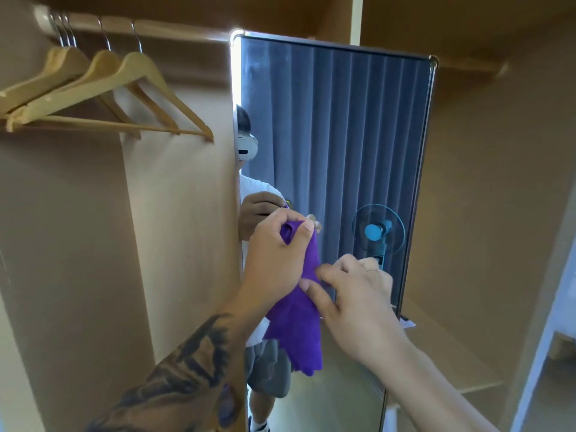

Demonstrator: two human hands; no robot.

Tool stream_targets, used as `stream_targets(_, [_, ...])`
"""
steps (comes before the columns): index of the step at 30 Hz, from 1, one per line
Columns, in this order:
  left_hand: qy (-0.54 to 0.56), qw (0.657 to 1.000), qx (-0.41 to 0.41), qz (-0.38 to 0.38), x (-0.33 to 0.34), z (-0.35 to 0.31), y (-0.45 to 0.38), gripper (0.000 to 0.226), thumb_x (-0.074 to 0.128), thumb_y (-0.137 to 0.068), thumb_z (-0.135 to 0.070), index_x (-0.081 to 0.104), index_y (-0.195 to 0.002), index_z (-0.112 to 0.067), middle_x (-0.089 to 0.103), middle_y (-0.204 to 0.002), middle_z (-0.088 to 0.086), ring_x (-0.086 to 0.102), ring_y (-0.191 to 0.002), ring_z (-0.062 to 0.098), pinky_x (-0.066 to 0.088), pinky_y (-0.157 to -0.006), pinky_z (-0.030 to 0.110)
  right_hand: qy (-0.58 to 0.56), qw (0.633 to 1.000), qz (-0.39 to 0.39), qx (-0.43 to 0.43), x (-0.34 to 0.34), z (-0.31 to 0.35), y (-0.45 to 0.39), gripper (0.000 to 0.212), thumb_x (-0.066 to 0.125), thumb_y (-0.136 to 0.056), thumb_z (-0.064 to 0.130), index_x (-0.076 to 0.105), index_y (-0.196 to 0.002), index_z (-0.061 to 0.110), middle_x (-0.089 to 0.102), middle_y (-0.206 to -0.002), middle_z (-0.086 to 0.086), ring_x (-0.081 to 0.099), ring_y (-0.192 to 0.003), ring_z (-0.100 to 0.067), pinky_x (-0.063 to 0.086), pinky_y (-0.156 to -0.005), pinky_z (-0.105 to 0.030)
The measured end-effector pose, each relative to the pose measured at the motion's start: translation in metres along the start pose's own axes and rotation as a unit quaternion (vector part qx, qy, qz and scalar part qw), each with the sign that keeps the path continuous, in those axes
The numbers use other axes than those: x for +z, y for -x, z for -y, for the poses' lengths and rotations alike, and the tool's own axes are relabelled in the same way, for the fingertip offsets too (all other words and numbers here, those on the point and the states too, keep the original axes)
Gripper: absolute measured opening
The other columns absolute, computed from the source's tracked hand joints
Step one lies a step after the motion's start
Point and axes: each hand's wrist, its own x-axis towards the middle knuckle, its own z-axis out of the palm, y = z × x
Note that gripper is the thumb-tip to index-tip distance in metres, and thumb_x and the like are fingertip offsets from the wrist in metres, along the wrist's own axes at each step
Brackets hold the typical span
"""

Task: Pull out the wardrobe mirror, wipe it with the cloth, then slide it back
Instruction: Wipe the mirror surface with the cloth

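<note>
- Where the left hand (274, 254) curls its fingers and thumb, it grips the top end of the purple cloth (299, 322), a bunched fold showing between thumb and forefinger.
- Just below and to the right, the right hand (355, 294) pinches the cloth's edge with thumb and fingertips; a thin ring sits on one finger.
- Between the two hands the cloth is drawn upright, and its loose lower part hangs down in folds in front of the glass.
- Whether the cloth touches the glass cannot be told.
- Behind the hands stands the wardrobe mirror (336, 126), pulled out from the wardrobe, tall and narrow in a thin metal frame, its left edge against a wooden partition panel (174, 229).
- Its glass reflects a pleated grey curtain, a blue fan and part of the person holding the cloth.
- A tattoo covers the left forearm (187, 369); the right forearm comes in from the lower right.
- To the upper left, wooden hangers (103, 92) hang from a rail (174, 28) inside the wardrobe.
- To the right of the mirror is another open wooden compartment (486, 198).
</note>
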Motion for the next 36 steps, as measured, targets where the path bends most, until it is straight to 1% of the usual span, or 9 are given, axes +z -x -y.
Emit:
stream_targets(6, [-0.007, 1.000, 0.004, 0.025, -0.009, 0.020, 0.005, 0.020, 0.067, -0.100, -0.036, 0.067, -0.083, -0.024, 0.071, -0.083, -0.013, 0.067, -0.082, 0.006, 0.053, -0.081, 0.027, -0.178, 0.982, 0.051, -0.041, -0.001, -0.002, 0.007, 0.049, 0.045, -0.107, 0.050, 0.053, -0.074, 0.015, 0.050, -0.065, -0.008, 0.048, -0.068, -0.027, 0.045, -0.076, -0.044])
stream_targets(10, [0.024, 0.998, -0.013, 0.053, -0.011, 0.015, 0.010, 0.028, 0.070, -0.089, -0.050, 0.065, -0.081, -0.024, 0.072, -0.081, -0.008, 0.071, -0.081, 0.010, 0.058, -0.083, 0.033, -0.275, 0.961, 0.007, -0.010, 0.004, -0.001, 0.010, 0.046, 0.053, -0.107, 0.039, 0.060, -0.076, 0.005, 0.053, -0.065, -0.013, 0.049, -0.060, -0.025, 0.042, -0.061, -0.040])
stream_targets(12, [0.037, 0.998, -0.013, 0.049, -0.016, 0.014, 0.007, 0.032, 0.072, -0.086, -0.052, 0.065, -0.082, -0.021, 0.070, -0.075, -0.010, 0.067, -0.074, 0.006, 0.055, -0.075, 0.023, -0.325, 0.943, -0.062, 0.040, 0.005, -0.005, 0.004, 0.043, 0.057, -0.107, 0.033, 0.062, -0.074, 0.006, 0.052, -0.061, -0.013, 0.044, -0.056, -0.016, 0.037, -0.057, -0.035])
stream_targets(15, [0.083, 0.993, -0.034, 0.073, -0.022, 0.015, 0.007, 0.034, 0.077, -0.086, -0.047, 0.066, -0.087, -0.014, 0.062, -0.061, -0.009, 0.055, -0.058, 0.009, 0.046, -0.058, 0.019, -0.397, 0.896, -0.166, 0.110, 0.006, -0.006, -0.011, 0.038, 0.058, -0.107, 0.028, 0.067, -0.075, 0.009, 0.051, -0.062, 0.001, 0.042, -0.059, -0.009, 0.035, -0.057, -0.031])
stream_targets(20, [0.077, 0.987, -0.040, 0.133, -0.020, 0.014, 0.010, 0.009, 0.078, -0.095, -0.017, 0.073, -0.098, -0.011, 0.077, -0.091, 0.002, 0.072, -0.087, 0.022, 0.059, -0.081, 0.036, -0.464, 0.846, -0.241, 0.104, 0.009, 0.010, -0.028, 0.028, 0.056, -0.107, 0.027, 0.066, -0.082, 0.023, 0.059, -0.063, 0.009, 0.049, -0.056, -0.006, 0.039, -0.058, -0.028])
stream_targets(23, [0.156, 0.980, -0.084, 0.091, -0.016, 0.009, 0.000, 0.009, 0.074, -0.097, -0.015, 0.074, -0.097, -0.006, 0.076, -0.096, 0.015, 0.071, -0.084, 0.025, 0.059, -0.082, 0.041, -0.423, 0.869, -0.255, -0.003, 0.014, 0.016, -0.023, 0.007, 0.058, -0.103, 0.035, 0.064, -0.104, 0.039, 0.067, -0.084, 0.013, 0.064, -0.074, -0.005, 0.046, -0.068, -0.016])
stream_targets(28, [0.371, 0.908, -0.159, 0.110, -0.010, -0.004, -0.018, 0.016, 0.071, -0.090, -0.016, 0.077, -0.099, -0.005, 0.079, -0.100, 0.011, 0.075, -0.091, 0.020, 0.062, -0.080, 0.031, -0.178, 0.948, -0.228, -0.129, 0.028, 0.004, -0.030, 0.075, 0.069, -0.083, 0.052, 0.043, -0.150, 0.030, 0.053, -0.139, 0.017, 0.051, -0.131, -0.011, 0.044, -0.109, -0.041])
stream_targets(30, [0.385, 0.903, -0.143, 0.125, -0.008, -0.006, -0.023, 0.019, 0.068, -0.087, -0.018, 0.079, -0.098, -0.007, 0.079, -0.102, 0.011, 0.075, -0.092, 0.019, 0.062, -0.082, 0.030, -0.166, 0.948, -0.228, -0.149, 0.030, -0.006, -0.038, 0.078, 0.066, -0.084, 0.049, 0.038, -0.153, 0.026, 0.045, -0.146, 0.007, 0.045, -0.135, -0.015, 0.038, -0.117, -0.034])
stream_targets(36, [0.285, 0.951, -0.068, 0.102, -0.006, -0.014, -0.042, 0.031, 0.064, -0.093, -0.021, 0.071, -0.114, 0.002, 0.079, -0.099, 0.004, 0.071, -0.093, 0.021, 0.060, -0.083, 0.032, -0.246, 0.919, -0.254, -0.171, 0.024, -0.021, -0.073, 0.056, 0.067, -0.093, 0.021, 0.046, -0.145, 0.026, 0.047, -0.137, 0.008, 0.047, -0.122, 0.001, 0.037, -0.104, -0.007])
